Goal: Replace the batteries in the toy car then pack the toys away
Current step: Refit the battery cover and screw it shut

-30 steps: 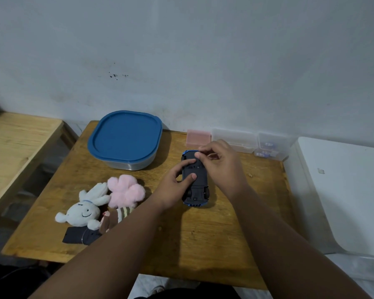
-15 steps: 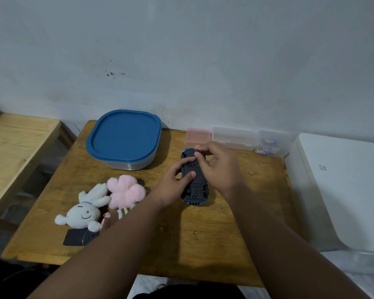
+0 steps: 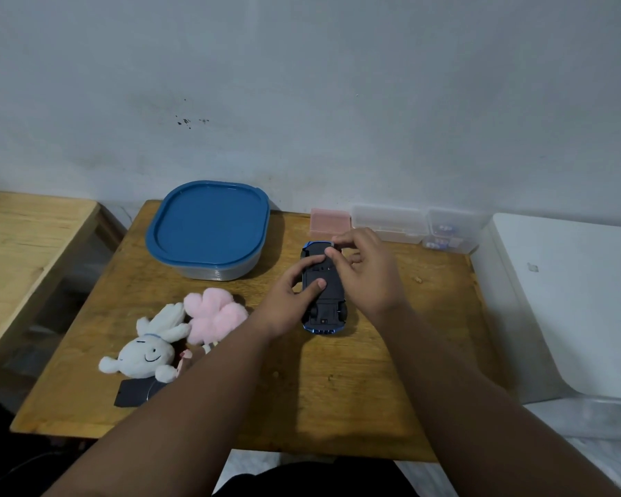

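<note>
Early days, by the look of it. The toy car lies belly-up mid-table. The left hand clamps its side and the right hand pinches its far end, probably at the battery cover. The plush toys aren't packed and the box is closed.

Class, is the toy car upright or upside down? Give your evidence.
Upside down: the toy car lies with its dark underside and wheels facing up.
</note>
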